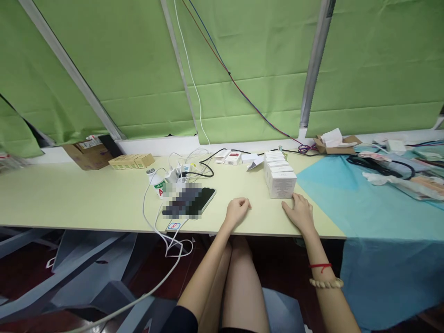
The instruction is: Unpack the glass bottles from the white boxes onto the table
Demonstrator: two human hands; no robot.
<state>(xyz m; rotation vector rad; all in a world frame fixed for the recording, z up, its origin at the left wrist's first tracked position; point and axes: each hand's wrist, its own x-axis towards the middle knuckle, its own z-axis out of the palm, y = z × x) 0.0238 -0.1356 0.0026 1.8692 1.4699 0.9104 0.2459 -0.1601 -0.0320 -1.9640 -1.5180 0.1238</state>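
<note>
One row of white boxes [281,182], right hand [301,213] beside it

Lined up on the pale table [138,199], just left of the blue sheet [322,185]. With the right, a spread, ungripping pose at the near lower corner; touching or barely apart, cannot tell. With the left hand [237,210], a loose, seemingly empty fist on the table near the phone [206,196].

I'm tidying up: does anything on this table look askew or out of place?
White cables hang in loops over the front edge of the table, looking untidy; the blue cloth at right lies slantwise.
</note>
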